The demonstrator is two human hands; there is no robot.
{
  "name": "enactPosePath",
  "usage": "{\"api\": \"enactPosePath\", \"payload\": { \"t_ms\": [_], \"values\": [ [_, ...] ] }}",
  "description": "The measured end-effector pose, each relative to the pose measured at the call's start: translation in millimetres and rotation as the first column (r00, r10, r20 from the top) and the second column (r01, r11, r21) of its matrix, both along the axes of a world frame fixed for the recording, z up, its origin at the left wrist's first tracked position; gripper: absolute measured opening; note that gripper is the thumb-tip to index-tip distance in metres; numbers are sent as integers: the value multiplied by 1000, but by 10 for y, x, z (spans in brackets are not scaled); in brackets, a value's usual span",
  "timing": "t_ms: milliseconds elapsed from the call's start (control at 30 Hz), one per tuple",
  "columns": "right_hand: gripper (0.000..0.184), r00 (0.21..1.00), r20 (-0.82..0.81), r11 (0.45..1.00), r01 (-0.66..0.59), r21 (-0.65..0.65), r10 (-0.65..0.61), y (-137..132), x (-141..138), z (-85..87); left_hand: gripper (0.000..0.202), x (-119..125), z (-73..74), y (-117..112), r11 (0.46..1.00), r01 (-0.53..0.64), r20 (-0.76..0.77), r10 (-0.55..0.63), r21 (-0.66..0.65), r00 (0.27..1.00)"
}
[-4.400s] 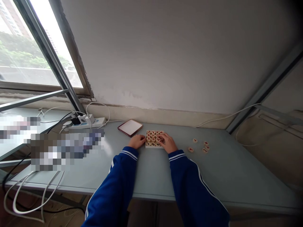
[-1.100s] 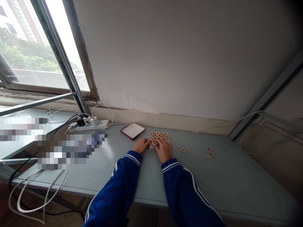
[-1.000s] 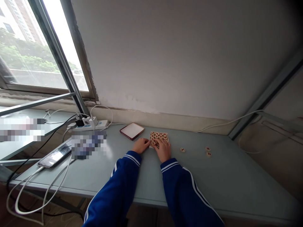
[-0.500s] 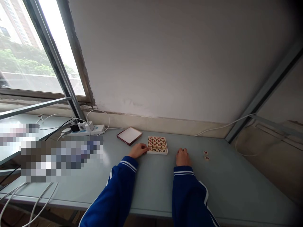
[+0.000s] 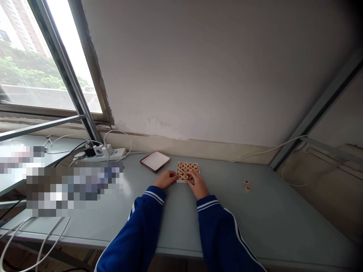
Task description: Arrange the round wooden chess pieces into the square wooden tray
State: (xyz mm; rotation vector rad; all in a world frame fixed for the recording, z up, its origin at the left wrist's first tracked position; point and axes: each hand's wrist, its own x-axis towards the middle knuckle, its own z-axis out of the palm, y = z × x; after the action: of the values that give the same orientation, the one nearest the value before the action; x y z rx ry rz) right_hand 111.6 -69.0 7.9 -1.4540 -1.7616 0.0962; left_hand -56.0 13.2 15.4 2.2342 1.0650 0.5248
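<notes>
A shallow white box [image 5: 180, 181] of round wooden Chinese chess pieces [image 5: 185, 167] with red characters sits on the desk. My left hand [image 5: 166, 179] has its fingertips closed at the box's front left corner, steadying its edge. My right hand [image 5: 198, 185] reaches over the front row from the right, thumb and fingers pinched on a chess piece [image 5: 185, 176] in the second place from the left. My right fingers cover the front right part of the box. Two loose chess pieces [image 5: 247, 185] lie apart on the desk to the right.
The box lid [image 5: 155, 161], dark red-edged and white inside, lies upturned behind my left hand. A white power strip [image 5: 117, 154] with plugs and cables is at the back left. A pixelated patch [image 5: 76, 187] hides things on the left. A wall [image 5: 198, 94] rises behind the desk.
My right hand has moved left and forward from the bare desk to the box, and a red-marked piece now shows at its fingertips in the front row. My left hand has stayed at the corner.
</notes>
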Motion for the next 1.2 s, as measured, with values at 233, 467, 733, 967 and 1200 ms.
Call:
{"api": "enactPosePath", "payload": {
  "t_ms": [233, 467, 733, 967, 1200],
  "values": [
    [24, 815, 125, 825, 559, 87, -566, -210, 536, 110, 43, -7, -4, 11, 1000, -1, -14, 1, -4, 1000],
    [29, 545, -45, 546, 837, -29, -837, -668, 1559, -256, 35, 8, -11, 32, 1000, -9, -44, 9, 6, 999],
    [18, 868, -65, 871, 490, -41, -492, -343, 1202, -273, 37, 15, -32, 41, 1000, -28, -41, 28, 2, 999],
    [20, 982, -57, 974, 187, 125, -181, -179, 348, -45, 38, 9, -35, 41, 1000, -19, -21, 19, 7, 1000],
    [19, 991, -112, 993, 88, 81, -79, -108, 259, -67, 38, 16, -38, 31, 999, -39, -33, 40, 22, 999]
  ]
}}
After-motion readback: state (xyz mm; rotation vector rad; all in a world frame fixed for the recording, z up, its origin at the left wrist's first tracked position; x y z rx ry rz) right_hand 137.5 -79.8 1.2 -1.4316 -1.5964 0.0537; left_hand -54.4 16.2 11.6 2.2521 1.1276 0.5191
